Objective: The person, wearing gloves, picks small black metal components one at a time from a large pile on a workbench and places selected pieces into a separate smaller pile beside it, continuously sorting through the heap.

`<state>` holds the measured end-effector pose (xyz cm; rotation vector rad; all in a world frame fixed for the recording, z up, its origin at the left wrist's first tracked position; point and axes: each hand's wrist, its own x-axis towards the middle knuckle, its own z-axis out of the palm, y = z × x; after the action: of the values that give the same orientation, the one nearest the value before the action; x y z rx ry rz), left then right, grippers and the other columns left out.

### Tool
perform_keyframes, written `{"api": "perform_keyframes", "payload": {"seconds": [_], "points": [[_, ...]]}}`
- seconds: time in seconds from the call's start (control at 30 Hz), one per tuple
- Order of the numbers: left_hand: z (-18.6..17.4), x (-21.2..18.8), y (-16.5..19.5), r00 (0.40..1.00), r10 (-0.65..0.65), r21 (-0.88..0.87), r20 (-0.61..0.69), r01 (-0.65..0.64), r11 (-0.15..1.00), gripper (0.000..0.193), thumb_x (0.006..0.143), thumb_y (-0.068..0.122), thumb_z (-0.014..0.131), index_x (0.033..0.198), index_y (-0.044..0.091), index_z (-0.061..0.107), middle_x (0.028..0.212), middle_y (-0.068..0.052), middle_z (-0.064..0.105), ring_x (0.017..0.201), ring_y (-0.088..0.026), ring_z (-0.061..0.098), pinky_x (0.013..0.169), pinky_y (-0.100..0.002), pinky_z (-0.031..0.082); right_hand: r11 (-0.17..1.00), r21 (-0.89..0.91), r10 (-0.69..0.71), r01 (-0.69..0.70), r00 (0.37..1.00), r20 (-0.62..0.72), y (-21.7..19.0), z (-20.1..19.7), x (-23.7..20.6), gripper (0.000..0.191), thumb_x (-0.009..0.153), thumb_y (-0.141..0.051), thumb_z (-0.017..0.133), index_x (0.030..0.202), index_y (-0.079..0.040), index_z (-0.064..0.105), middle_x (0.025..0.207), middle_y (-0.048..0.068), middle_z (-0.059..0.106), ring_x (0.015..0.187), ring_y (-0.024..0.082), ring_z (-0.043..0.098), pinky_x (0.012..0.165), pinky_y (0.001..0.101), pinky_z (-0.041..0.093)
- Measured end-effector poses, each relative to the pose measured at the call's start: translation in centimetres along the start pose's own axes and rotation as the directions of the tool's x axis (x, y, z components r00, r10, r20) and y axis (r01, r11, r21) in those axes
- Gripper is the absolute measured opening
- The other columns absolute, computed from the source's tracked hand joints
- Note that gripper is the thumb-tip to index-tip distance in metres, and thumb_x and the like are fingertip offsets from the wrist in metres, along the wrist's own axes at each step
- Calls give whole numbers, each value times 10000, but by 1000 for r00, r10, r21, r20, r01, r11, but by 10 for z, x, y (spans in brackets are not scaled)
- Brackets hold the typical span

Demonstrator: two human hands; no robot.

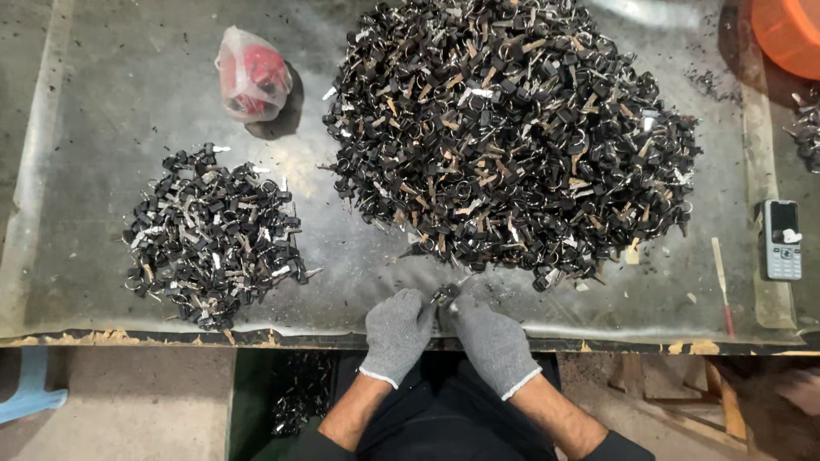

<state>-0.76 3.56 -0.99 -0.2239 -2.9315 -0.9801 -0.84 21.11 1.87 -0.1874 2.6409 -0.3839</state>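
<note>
Both of my hands wear grey knit gloves and meet at the table's near edge. My left hand (396,334) and my right hand (493,343) together pinch one small black-headed key on a ring (445,296) between their fingertips. Just beyond them lies a very large heap of black-headed keys and rings (512,128), filling the middle and right of the table. A smaller heap of the same keys (213,235) sits to the left of my hands.
A knotted plastic bag with red contents (252,75) lies at the back left. A small grey phone (782,239) and a thin stick (723,282) rest at the right. An orange tub (790,30) stands in the far right corner. More keys lie below the table edge (299,397).
</note>
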Motion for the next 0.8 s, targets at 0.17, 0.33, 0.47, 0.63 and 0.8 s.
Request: {"api": "perform_keyframes", "payload": {"seconds": [0.17,0.33,0.47,0.63,0.8], "points": [[11,-4,0,991,129,13,-34,-129,992,75,815,114,679,797,94,608,755,-116,629,705,-358,653,616,-498,505,995,-84,-71,59,987,-141,-10,12,2,163,966,-166,540,1070,-41,542,857,216,721,713,399,744,572,510,601],[8,-9,-1,986,157,-25,-51,-158,987,99,798,129,699,794,79,613,717,-117,592,647,-357,621,572,-496,482,959,271,-84,79,996,5,0,1,13,296,988,-274,574,1097,-5,518,764,242,719,738,442,713,655,562,562],[4,-8,1,983,167,-18,-72,-169,985,115,857,133,693,798,90,605,737,-111,594,667,-348,627,587,-486,487,997,83,8,-10,1000,18,-6,-6,12,268,1032,-282,545,1100,-23,523,767,210,722,747,414,727,667,549,569],[-3,-5,3,990,120,-69,-68,-125,990,131,902,159,676,804,94,617,774,-112,627,691,-350,654,594,-477,508,983,181,-17,15,1000,12,-8,-9,8,513,960,-236,561,1408,-41,406,707,207,706,691,419,715,613,547,556],[-15,11,-6,981,-52,-10,187,55,998,200,888,286,696,802,106,677,752,-127,688,718,-371,686,607,-533,509,974,202,-75,99,989,-125,5,2,5,361,943,-276,627,1181,-34,504,718,207,705,707,418,716,603,535,564]]}}
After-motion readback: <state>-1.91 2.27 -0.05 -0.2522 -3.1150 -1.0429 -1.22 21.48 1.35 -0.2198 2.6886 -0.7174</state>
